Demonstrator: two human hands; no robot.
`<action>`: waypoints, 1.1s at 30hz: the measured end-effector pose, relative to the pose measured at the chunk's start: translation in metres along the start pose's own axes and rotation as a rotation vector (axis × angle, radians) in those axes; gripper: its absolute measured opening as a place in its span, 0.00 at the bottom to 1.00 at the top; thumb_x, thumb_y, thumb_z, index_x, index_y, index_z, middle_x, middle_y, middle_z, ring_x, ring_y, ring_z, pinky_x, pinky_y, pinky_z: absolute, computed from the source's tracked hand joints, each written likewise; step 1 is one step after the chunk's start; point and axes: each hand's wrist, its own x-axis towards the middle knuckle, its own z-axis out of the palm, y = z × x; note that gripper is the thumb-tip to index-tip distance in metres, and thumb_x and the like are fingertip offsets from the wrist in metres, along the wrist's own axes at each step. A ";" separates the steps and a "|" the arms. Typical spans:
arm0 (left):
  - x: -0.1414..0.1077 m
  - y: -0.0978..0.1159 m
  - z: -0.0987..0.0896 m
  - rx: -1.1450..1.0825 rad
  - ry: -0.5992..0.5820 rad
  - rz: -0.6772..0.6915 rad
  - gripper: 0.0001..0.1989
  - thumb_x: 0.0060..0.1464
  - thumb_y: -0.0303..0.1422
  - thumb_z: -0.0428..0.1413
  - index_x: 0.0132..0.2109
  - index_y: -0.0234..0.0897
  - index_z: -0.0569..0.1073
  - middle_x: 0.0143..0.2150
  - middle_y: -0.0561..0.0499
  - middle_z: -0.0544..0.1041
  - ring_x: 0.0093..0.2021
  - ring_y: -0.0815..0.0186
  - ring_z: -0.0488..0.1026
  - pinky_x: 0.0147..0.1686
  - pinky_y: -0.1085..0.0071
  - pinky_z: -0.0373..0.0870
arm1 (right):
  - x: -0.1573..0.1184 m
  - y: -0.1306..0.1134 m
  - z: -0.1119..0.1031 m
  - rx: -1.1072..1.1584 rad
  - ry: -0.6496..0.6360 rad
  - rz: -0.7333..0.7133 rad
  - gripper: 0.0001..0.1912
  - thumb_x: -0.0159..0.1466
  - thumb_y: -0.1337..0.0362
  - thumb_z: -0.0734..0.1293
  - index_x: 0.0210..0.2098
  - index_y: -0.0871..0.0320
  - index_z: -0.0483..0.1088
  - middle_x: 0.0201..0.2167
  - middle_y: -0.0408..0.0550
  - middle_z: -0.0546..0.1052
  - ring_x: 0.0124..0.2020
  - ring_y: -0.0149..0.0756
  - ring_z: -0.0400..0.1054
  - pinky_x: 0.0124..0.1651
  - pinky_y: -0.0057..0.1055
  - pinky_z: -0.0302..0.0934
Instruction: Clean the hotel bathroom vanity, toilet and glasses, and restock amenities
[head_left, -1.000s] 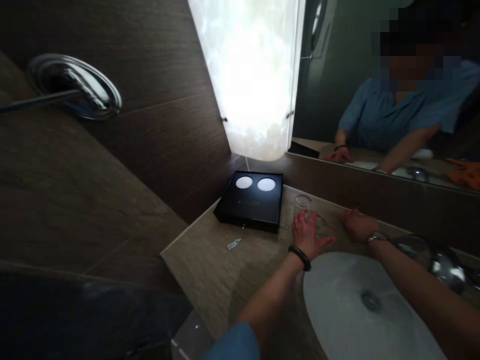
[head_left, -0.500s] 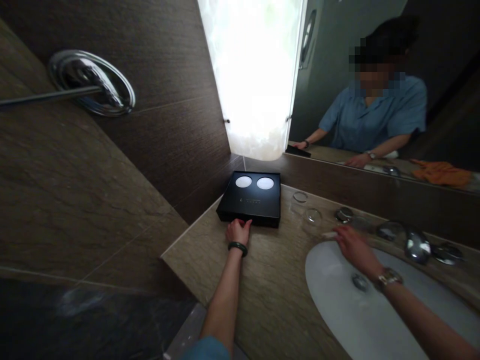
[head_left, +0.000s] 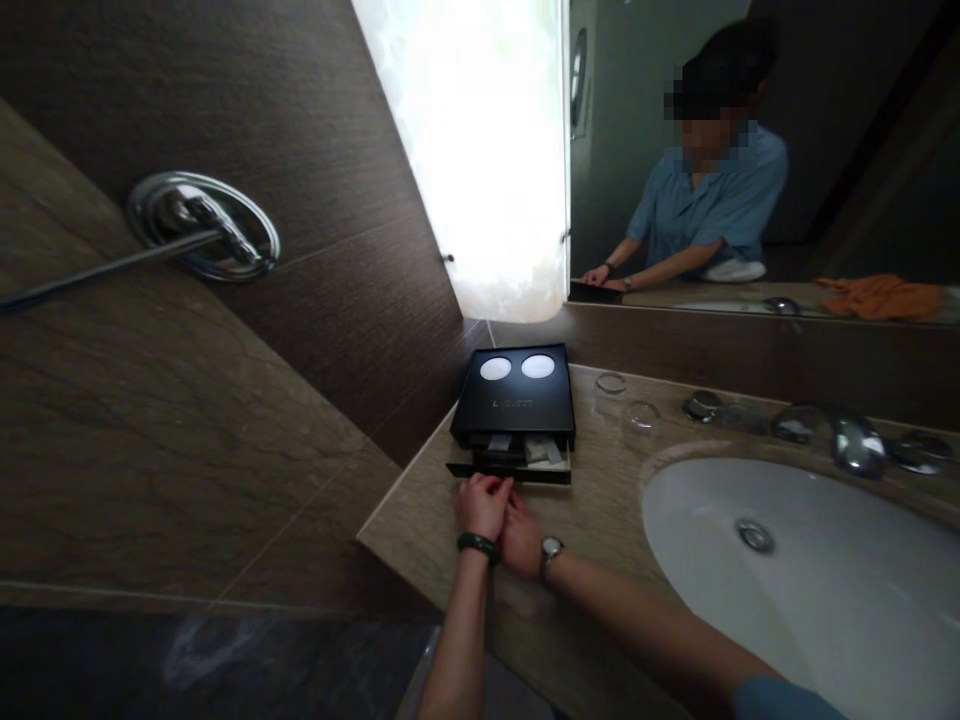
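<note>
A black amenity box (head_left: 516, 408) with two round white patches on top sits in the corner of the counter. Its shallow front drawer (head_left: 510, 474) is partly pulled out, and small packets (head_left: 545, 452) show inside. My left hand (head_left: 480, 505), a dark green bangle at its wrist, is closed with its fingertips at the middle of the drawer front. Close beside it, touching its fingers, is my right hand (head_left: 521, 537), wearing a watch. The right fingers are closed together; whatever they may hold is hidden.
Two clear glasses (head_left: 640, 418) stand right of the box. Farther right are the white basin (head_left: 825, 570) and chrome faucet (head_left: 857, 447). A chrome towel bar mount (head_left: 202, 225) juts from the left wall. The mirror (head_left: 825, 200) shows a person and an orange cloth.
The drawer has slid out toward me from the box. My right hand has moved left from the basin rim to join my left hand. The view has shifted slightly.
</note>
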 end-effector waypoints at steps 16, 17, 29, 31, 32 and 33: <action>0.045 0.018 -0.002 0.025 -0.108 -0.026 0.15 0.57 0.44 0.58 0.41 0.39 0.83 0.45 0.45 0.83 0.49 0.55 0.75 0.45 0.64 0.66 | -0.040 0.000 -0.038 -0.140 -0.015 0.055 0.20 0.68 0.67 0.63 0.59 0.66 0.68 0.67 0.64 0.58 0.71 0.52 0.45 0.71 0.50 0.47; 0.051 0.021 -0.001 0.030 -0.116 -0.025 0.16 0.56 0.44 0.58 0.41 0.39 0.83 0.44 0.44 0.83 0.48 0.55 0.76 0.44 0.64 0.66 | -0.024 0.001 -0.039 -0.169 -0.023 0.063 0.19 0.69 0.66 0.63 0.57 0.66 0.70 0.65 0.64 0.61 0.70 0.53 0.47 0.71 0.49 0.47; -0.040 -0.007 -0.011 -0.042 -0.070 0.048 0.12 0.58 0.39 0.57 0.35 0.37 0.82 0.40 0.47 0.82 0.44 0.58 0.74 0.47 0.65 0.67 | -0.152 -0.026 -0.076 0.022 -0.196 0.125 0.11 0.66 0.75 0.57 0.41 0.61 0.69 0.39 0.51 0.76 0.40 0.38 0.69 0.46 0.33 0.65; -0.068 -0.019 -0.010 -0.116 -0.041 0.063 0.11 0.58 0.37 0.58 0.35 0.36 0.82 0.39 0.48 0.81 0.42 0.59 0.74 0.46 0.65 0.67 | -0.166 -0.029 -0.106 0.180 -0.064 0.198 0.12 0.68 0.73 0.55 0.45 0.59 0.67 0.39 0.49 0.75 0.37 0.34 0.70 0.42 0.29 0.65; -0.079 -0.024 -0.008 -0.157 -0.025 0.072 0.10 0.58 0.36 0.58 0.35 0.36 0.82 0.38 0.48 0.81 0.42 0.59 0.74 0.46 0.64 0.68 | -0.164 -0.028 -0.122 0.199 0.004 0.202 0.14 0.69 0.71 0.53 0.47 0.58 0.66 0.39 0.49 0.75 0.37 0.33 0.70 0.42 0.29 0.65; -0.090 -0.028 -0.006 -0.193 -0.011 0.080 0.09 0.57 0.35 0.58 0.34 0.36 0.82 0.38 0.48 0.81 0.42 0.58 0.74 0.45 0.63 0.68 | -0.157 -0.025 -0.137 0.165 0.059 0.189 0.14 0.70 0.69 0.52 0.50 0.58 0.66 0.40 0.50 0.75 0.38 0.34 0.70 0.43 0.30 0.65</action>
